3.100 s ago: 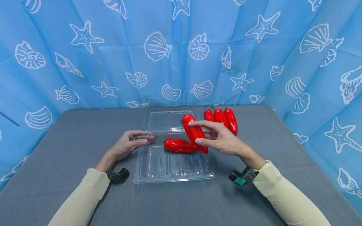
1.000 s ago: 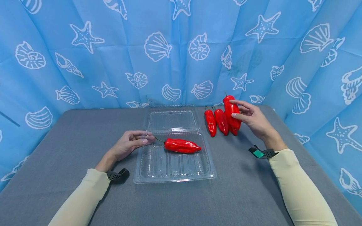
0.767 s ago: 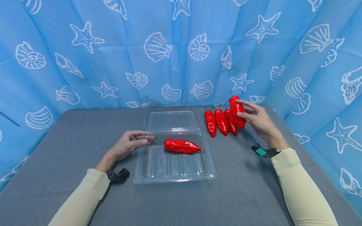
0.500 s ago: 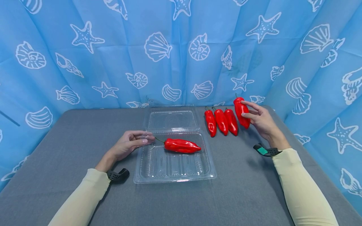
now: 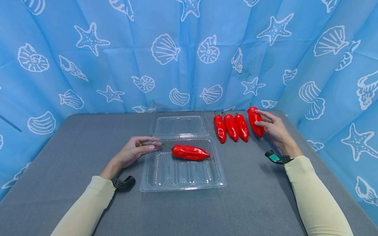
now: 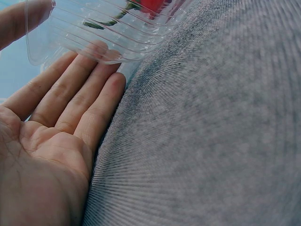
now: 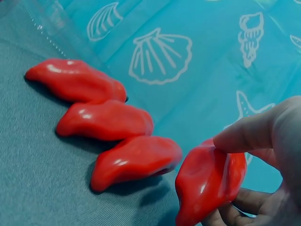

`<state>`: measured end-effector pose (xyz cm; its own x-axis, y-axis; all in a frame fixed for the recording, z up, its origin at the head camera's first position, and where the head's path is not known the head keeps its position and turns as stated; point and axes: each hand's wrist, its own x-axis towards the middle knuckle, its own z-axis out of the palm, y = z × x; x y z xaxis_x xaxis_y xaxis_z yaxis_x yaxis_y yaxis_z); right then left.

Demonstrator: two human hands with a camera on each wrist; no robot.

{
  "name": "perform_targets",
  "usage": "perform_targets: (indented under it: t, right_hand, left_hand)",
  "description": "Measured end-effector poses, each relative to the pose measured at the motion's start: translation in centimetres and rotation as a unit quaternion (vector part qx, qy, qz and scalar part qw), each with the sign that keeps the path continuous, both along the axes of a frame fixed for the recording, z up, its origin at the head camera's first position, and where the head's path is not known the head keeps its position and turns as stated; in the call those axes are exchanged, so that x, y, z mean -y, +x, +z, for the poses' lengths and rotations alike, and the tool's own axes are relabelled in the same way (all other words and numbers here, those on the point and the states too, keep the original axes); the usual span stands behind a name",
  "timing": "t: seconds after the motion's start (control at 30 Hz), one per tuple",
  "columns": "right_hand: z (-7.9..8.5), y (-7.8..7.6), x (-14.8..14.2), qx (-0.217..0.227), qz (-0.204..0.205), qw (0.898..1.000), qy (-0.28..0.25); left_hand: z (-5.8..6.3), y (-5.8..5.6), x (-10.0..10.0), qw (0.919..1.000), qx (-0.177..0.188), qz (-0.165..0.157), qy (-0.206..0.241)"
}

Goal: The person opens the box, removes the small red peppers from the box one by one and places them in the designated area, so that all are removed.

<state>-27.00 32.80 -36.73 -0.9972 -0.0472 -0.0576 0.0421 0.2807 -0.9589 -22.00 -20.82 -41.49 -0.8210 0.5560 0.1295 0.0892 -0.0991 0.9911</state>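
My right hand pinches a long red pepper between thumb and fingers at the back right. The pepper hangs tilted, stem up, close to the tabletop; whether it touches cannot be told. To its left lie three similar red peppers side by side, stems toward the curtain; the right wrist view shows this row of peppers too. A clear plastic clamshell container lies open at the centre with one red pepper across it. At its left rim my left hand touches the plastic with straight fingers.
The container's lid lies folded back behind the tray. A grey cloth covers the table. Behind it hangs a blue curtain with white shells and starfish. Each wrist wears a dark band.
My right hand has carried its pepper from over the container to the back right, past the row of peppers, then lowered it. The left hand has stayed at the rim.
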Motion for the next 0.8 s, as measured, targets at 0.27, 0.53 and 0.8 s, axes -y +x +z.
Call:
perform_targets:
  t: [0.27,0.53,0.8]
  right_hand:
    - [-1.1,-0.2,0.1,0.004,0.002,0.999,0.052]
    - [-1.7,-0.4,0.2,0.016,0.003,0.997,0.069]
    - [-1.9,-0.6,0.5,0.026,0.002,0.996,0.081]
  left_hand:
    - [-0.1,-0.1,0.0,1.0000,0.001,-0.002,0.002]
    - [0.0,0.0,0.0,1.0000,0.002,0.000,0.000]
    - [0.0,0.0,0.0,1.0000,0.002,0.002,0.002]
